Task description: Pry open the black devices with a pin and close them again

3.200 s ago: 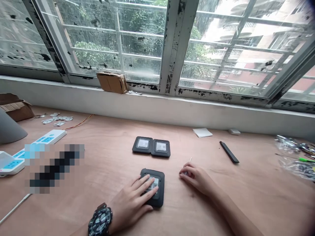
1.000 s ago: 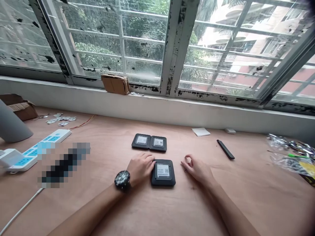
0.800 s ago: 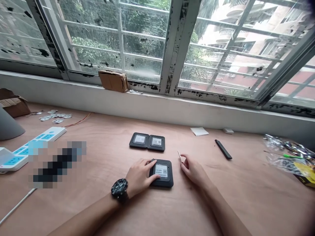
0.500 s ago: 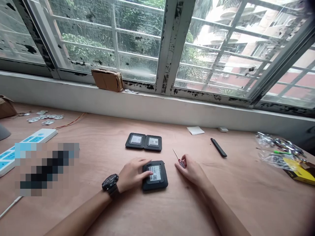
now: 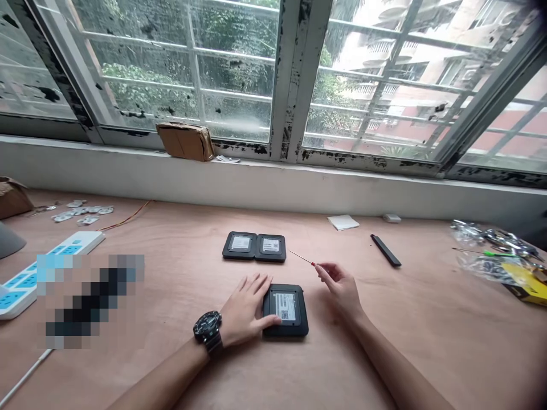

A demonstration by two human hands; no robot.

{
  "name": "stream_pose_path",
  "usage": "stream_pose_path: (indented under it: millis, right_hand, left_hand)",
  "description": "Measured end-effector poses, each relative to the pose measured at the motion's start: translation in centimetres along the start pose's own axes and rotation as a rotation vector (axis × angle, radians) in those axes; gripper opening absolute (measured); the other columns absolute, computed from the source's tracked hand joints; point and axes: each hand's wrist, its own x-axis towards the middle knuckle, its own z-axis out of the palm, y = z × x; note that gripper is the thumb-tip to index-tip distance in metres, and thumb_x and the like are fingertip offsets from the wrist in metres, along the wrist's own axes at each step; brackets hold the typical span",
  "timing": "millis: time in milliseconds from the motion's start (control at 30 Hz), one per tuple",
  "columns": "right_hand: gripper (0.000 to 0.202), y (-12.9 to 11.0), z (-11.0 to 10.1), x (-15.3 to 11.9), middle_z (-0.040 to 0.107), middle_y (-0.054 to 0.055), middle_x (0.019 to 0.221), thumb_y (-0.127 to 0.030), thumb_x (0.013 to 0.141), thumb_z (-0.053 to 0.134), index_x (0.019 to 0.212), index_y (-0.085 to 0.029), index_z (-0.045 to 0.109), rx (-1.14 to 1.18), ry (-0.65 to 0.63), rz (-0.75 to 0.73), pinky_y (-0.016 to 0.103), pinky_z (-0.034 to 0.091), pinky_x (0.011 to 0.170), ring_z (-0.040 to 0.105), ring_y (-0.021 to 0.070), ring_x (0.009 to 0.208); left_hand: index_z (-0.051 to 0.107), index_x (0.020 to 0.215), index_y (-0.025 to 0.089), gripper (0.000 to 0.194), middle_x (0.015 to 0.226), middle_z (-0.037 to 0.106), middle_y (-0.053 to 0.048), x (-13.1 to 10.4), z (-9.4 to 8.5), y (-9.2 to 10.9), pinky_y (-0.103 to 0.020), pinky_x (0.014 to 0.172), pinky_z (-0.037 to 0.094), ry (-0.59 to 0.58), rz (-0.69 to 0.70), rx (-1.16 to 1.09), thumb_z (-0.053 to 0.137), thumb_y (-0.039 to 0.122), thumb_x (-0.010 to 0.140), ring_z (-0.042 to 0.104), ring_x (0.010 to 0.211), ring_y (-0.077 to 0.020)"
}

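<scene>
A black square case with a white label (image 5: 292, 313) lies flat on the table in front of me. My left hand (image 5: 248, 310) rests at its left side with fingers spread, the thumb lying over the case's top. On that wrist is a black watch. My right hand (image 5: 341, 285) holds a thin screwdriver (image 5: 302, 257) by its handle, most of which the fingers hide. The shaft points up and left, clear of the near case. Just beyond, two similar labelled cases, a left one (image 5: 234, 255) and a right one (image 5: 265, 256), lie side by side.
A black strip-shaped piece (image 5: 385, 250) lies to the right. Tools and plastic bags (image 5: 491, 267) sit by a yellow box (image 5: 527, 290) at far right. A white power strip (image 5: 88, 244) and a blurred-out dark item (image 5: 89, 299) are on the left. White paper (image 5: 343, 222) lies near the wall.
The near case has shifted slightly right in view, and my left hand's fingers have spread out. My right hand has turned the screwdriver so its shaft lies flatter, pointing left.
</scene>
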Motion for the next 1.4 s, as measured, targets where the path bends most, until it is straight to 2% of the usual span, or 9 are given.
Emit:
stream_pose_path:
  millis: [167, 267, 367, 533, 633, 767, 1067, 1300, 1400]
  right_hand:
    - [0.034, 0.1, 0.7, -0.4, 0.073, 0.008, 0.087, -0.05, 0.092, 0.068, 0.099, -0.018, 0.071, 0.106, 0.085, -0.014, 0.034, 0.055, 0.069, 0.062, 0.0196, 0.074]
    - [0.027, -0.1, 0.7, -0.8, 0.069, 0.006, 0.086, -0.046, 0.095, 0.065, 0.098, -0.02, 0.07, 0.093, 0.142, -0.109, 0.034, 0.056, 0.07, 0.062, 0.0188, 0.073]
    - [0.022, -0.6, 0.8, -1.3, 0.066, 0.008, 0.099, -0.043, 0.096, 0.064, 0.097, -0.022, 0.07, 0.065, 0.167, -0.239, 0.035, 0.057, 0.071, 0.064, 0.0199, 0.08]
    - [0.017, -0.9, 1.5, -2.7, 0.066, 0.003, 0.083, -0.037, 0.104, 0.051, 0.108, -0.024, 0.061, 0.122, 0.129, -0.3, 0.029, 0.047, 0.049, 0.053, 0.0139, 0.055]
    - [0.013, -0.6, 2.3, -3.4, 0.064, 0.001, 0.08, -0.033, 0.106, 0.047, 0.106, -0.025, 0.058, 0.106, 0.1, -0.374, 0.027, 0.045, 0.048, 0.051, 0.0128, 0.054]
    - [0.013, 0.0, 2.9, -3.4, 0.066, 0.002, 0.085, -0.033, 0.106, 0.047, 0.108, -0.026, 0.057, 0.005, -0.002, -0.469, 0.028, 0.047, 0.051, 0.054, 0.0133, 0.055]
    - [0.013, 0.1, 3.5, -2.8, 0.066, 0.002, 0.086, -0.032, 0.106, 0.045, 0.109, -0.025, 0.056, 0.006, -0.027, -0.416, 0.027, 0.047, 0.052, 0.053, 0.012, 0.055]
    - [0.018, -1.2, 3.3, -2.8, 0.066, 0.007, 0.099, -0.03, 0.103, 0.051, 0.111, -0.025, 0.066, -0.093, -0.084, -0.448, 0.035, 0.056, 0.074, 0.065, 0.0201, 0.086]
    - [0.033, -2.2, 3.4, -2.6, 0.061, 0.008, 0.107, -0.035, 0.104, 0.049, 0.131, -0.026, 0.065, -0.04, -0.134, -0.339, 0.034, 0.055, 0.069, 0.063, 0.0185, 0.082]
  left_hand:
    - [0.034, 0.159, 0.02, 0.097, 0.16, 0.039, -0.016, -1.0, -1.0, -0.9, -0.062, 0.12, 0.029, -0.029, 0.028, 0.084, 0.054, 0.081, 0.086, 0.036, 0.147, -0.0397]
    - [0.045, 0.153, 0.021, 0.089, 0.158, 0.042, -0.016, -1.5, -1.3, -1.5, -0.063, 0.118, 0.031, -0.025, 0.058, 0.143, 0.053, 0.08, 0.087, 0.039, 0.145, -0.0422]
    - [0.048, 0.151, 0.019, 0.084, 0.156, 0.045, -0.017, -1.8, -1.1, -1.4, -0.061, 0.116, 0.035, -0.008, 0.062, 0.163, 0.051, 0.077, 0.09, 0.042, 0.143, -0.043]
    - [0.057, 0.141, 0.021, 0.073, 0.14, 0.059, -0.016, -2.0, -1.1, -0.2, -0.054, 0.106, 0.046, 0.056, 0.047, 0.151, 0.053, 0.074, 0.091, 0.053, 0.13, -0.0395]
    - [0.063, 0.129, 0.022, 0.063, 0.128, 0.064, -0.014, -2.2, -1.2, 0.5, -0.052, 0.1, 0.049, 0.099, 0.014, 0.143, 0.058, 0.071, 0.09, 0.057, 0.119, -0.0371]
    - [0.056, 0.133, 0.02, 0.064, 0.127, 0.063, -0.015, -2.4, -1.1, 1.0, -0.05, 0.096, 0.05, 0.125, -0.021, 0.126, 0.058, 0.068, 0.091, 0.057, 0.115, -0.0362]
    - [0.06, 0.114, 0.024, 0.048, 0.114, 0.063, -0.01, -2.1, -1.8, 1.4, -0.043, 0.083, 0.052, 0.103, -0.039, 0.096, 0.061, 0.066, 0.09, 0.06, 0.102, -0.0312]
    - [0.06, 0.116, 0.021, 0.056, 0.123, 0.062, -0.014, -2.4, -1.5, 1.0, -0.051, 0.099, 0.046, 0.118, 0.004, 0.168, 0.057, 0.071, 0.091, 0.055, 0.118, -0.0366]
    - [0.059, 0.124, 0.021, 0.067, 0.132, 0.06, -0.015, -2.8, -1.3, 0.5, -0.051, 0.1, 0.046, 0.123, 0.038, 0.156, 0.056, 0.077, 0.087, 0.054, 0.122, -0.0377]
